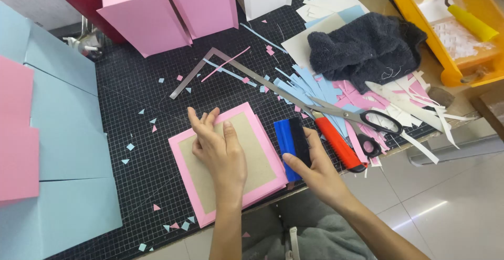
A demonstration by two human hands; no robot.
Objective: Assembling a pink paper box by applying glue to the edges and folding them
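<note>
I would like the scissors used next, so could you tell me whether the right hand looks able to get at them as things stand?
Probably yes, once freed: the right hand holds a blue squeegee, and the scissors lie uncovered just beyond it, past the red knife.

A black gridded cutting mat [131,97] covers the bench. On it lie a pink sheet with grey board [228,161], a metal square ruler [210,63], scissors [357,117], blue sheets [65,134], a dark towel [362,47] and paper scraps [325,89].
</note>
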